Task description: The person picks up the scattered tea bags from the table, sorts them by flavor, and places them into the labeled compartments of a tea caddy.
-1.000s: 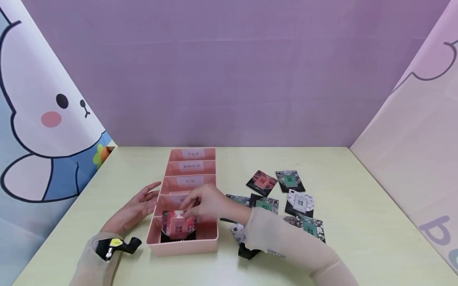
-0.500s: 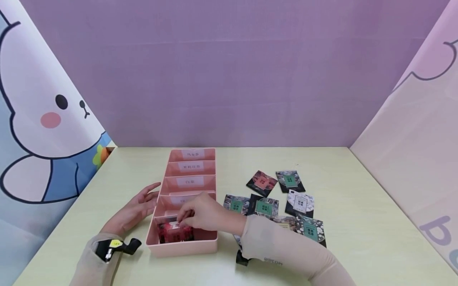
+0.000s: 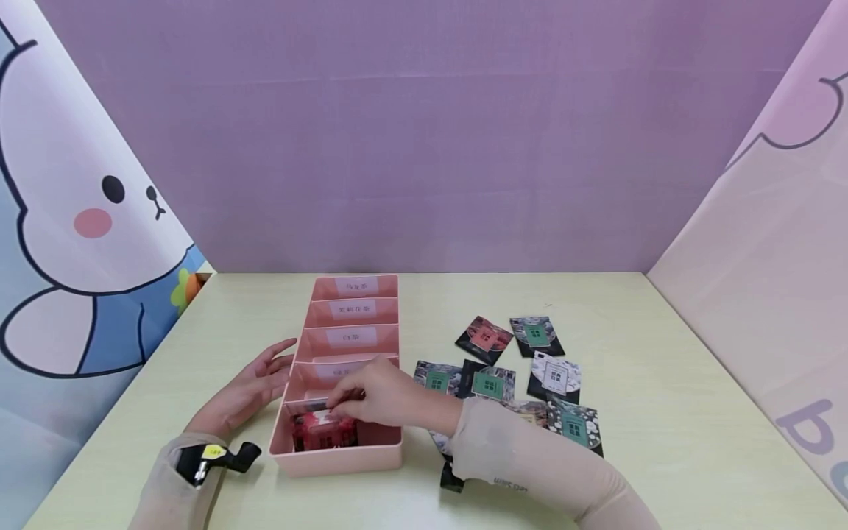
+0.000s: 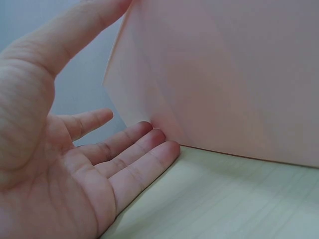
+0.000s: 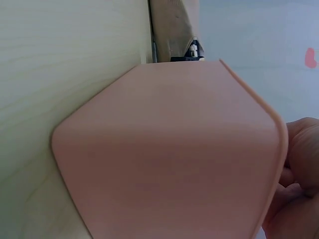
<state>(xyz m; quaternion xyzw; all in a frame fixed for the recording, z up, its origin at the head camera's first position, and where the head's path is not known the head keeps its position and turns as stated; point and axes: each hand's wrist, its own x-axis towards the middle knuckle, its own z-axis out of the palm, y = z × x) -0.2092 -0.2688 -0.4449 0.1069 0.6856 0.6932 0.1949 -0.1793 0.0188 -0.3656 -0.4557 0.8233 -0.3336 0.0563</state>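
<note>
A long pink box (image 3: 336,462) with several labelled compartments stands on the table. In its nearest compartment a red-and-black tea packet (image 3: 324,431) leans, its lower part down inside. My right hand (image 3: 377,397) reaches over the box's right wall and pinches the packet's upper edge between thumb and curled fingers. The right wrist view mostly shows the box's outer wall (image 5: 169,164), with part of that hand at the right edge. My left hand (image 3: 245,390) rests beside the box's left side. Its fingers are extended, with fingertips (image 4: 169,149) at the wall's base in the left wrist view.
Right of the box lie several loose tea packets: a red one (image 3: 486,338), green-labelled ones (image 3: 536,336) and a white one (image 3: 555,375). My right forearm (image 3: 530,456) covers some of them. A purple backdrop (image 3: 424,147) rises behind the table.
My right hand has lowered the red tea packet deeper into the nearest compartment, tilting it. Over the last half second it has hardly moved. The left hand has stayed in place.
</note>
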